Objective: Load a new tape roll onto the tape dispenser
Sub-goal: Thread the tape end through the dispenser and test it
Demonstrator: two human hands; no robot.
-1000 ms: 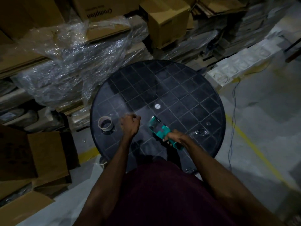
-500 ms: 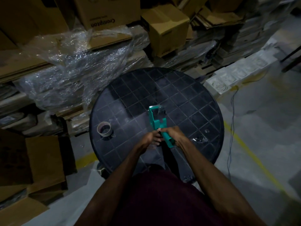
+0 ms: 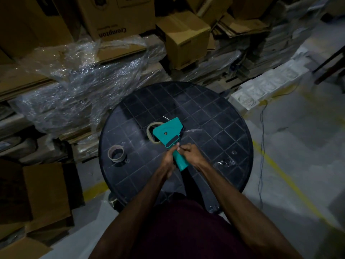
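Cardboard core [image 3: 116, 153] sits left of the hand-held teal dispenser [image 3: 169, 134].

Teal tape dispenser [image 3: 169, 134] held above table, flat side up; tape roll [image 3: 152, 133] mounted beneath, partly hidden.

The tape dispenser [image 3: 169, 134] looks like smooth teal plastic with a matt sheen, and the tape roll [image 3: 151, 132] behind it shows a pale, slightly glossy band. The round table [image 3: 214, 116] is dark, dusty moulded plastic with a ribbed grid. A brown cardboard core [image 3: 116, 153] looks matt; crinkled wrap [image 3: 84, 79] glistens.
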